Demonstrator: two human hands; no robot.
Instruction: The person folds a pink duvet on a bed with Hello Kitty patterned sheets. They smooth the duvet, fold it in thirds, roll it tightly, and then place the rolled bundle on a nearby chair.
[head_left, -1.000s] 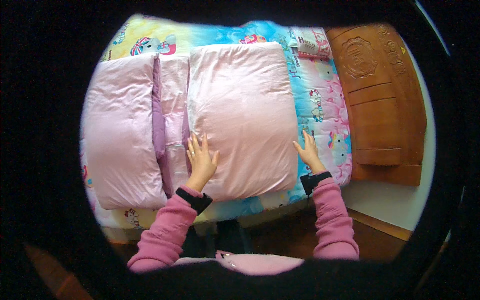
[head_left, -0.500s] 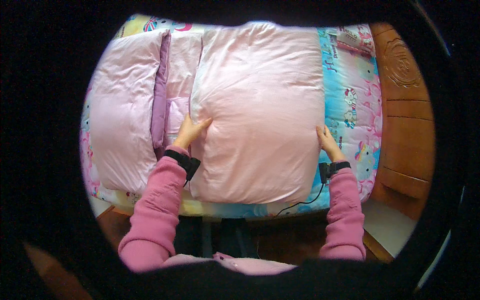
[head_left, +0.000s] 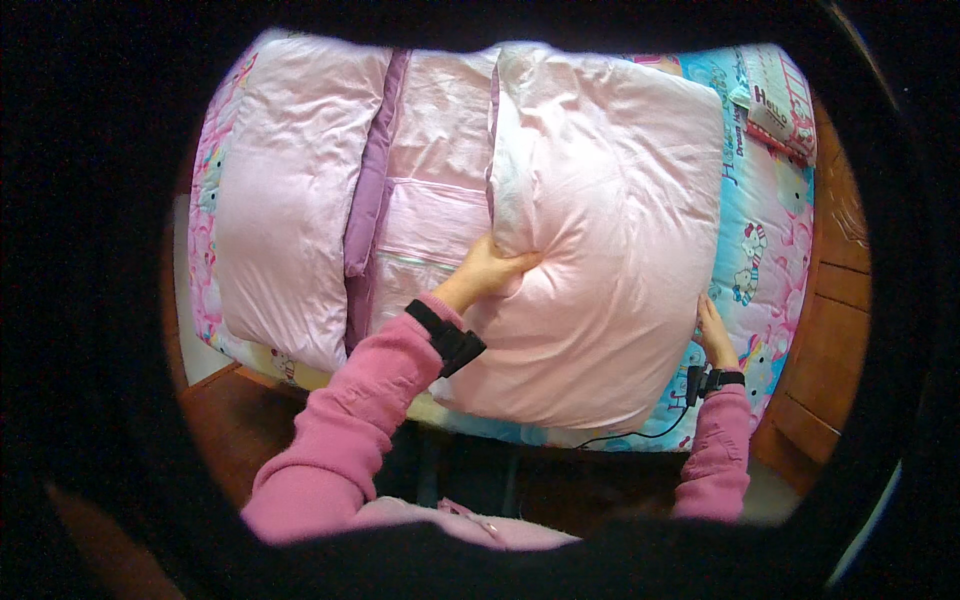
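A pale pink quilt (head_left: 600, 200) lies folded in thick layers over the bed. My left hand (head_left: 492, 272) is closed on the inner edge of its right-hand fold, thumb on top and the other fingers tucked beneath, out of sight. Creases fan out from that grip. At the fold's outer right edge rests my right hand (head_left: 715, 335), fingers stretched along the side of the quilt; its thumb is hidden. A second folded part of the quilt (head_left: 290, 190), with a purple underside (head_left: 372, 190) showing, lies to the left. Between the two folds a flat pink strip (head_left: 432, 215) shows.
Under the quilt is a padded, cartoon-printed mattress cover (head_left: 765, 215) in blue and pink. At the far right corner lies a printed pink-and-white bundle (head_left: 780, 110). A carved wooden bed end (head_left: 835, 290) borders the right side. A black cable (head_left: 635, 436) trails from my right wrist.
The view has shifted, so the bed sits farther right in it. My left hand has drawn the inner edge rightward, widening the gap between the folds. My right hand stays beside the outer edge.
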